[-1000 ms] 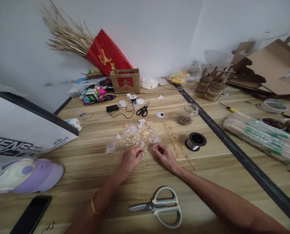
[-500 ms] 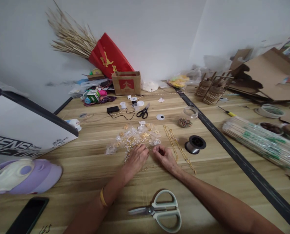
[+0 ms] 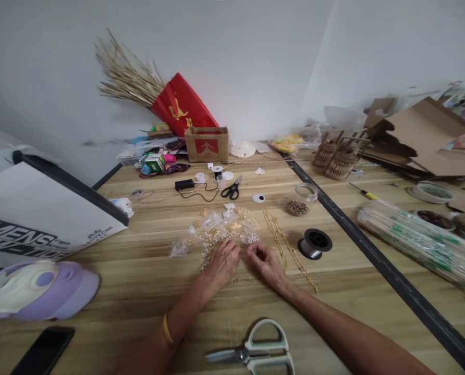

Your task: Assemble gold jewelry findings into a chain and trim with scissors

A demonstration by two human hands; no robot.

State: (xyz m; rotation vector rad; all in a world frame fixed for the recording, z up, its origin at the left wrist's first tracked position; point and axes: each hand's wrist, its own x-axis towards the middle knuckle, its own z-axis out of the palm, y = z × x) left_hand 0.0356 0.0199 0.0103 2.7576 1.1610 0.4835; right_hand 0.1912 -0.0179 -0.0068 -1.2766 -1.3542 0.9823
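My left hand (image 3: 223,262) rests on the wooden table (image 3: 138,271) with its fingers curled at the near edge of a heap of small gold and white jewellery parts in clear bags (image 3: 220,228). My right hand (image 3: 267,261) lies just to its right, fingers pinched together on something tiny that I cannot make out. A short gold chain piece (image 3: 240,281) lies between the two wrists. A long gold chain (image 3: 289,249) runs diagonally right of my right hand. A yellow band (image 3: 165,328) circles my left wrist.
Pale green scissors (image 3: 256,350) lie near the front edge. A wire spool (image 3: 314,243), bead jar (image 3: 301,199) and black scissors (image 3: 231,188) sit beyond. A white bag (image 3: 40,219), purple mask (image 3: 37,289) and phone (image 3: 40,354) are left; a stick bundle (image 3: 420,237) is right.
The camera tilted up a little. My left hand slid right and forward onto the edge of the jewellery heap, closer to my right hand, which stayed almost in place.
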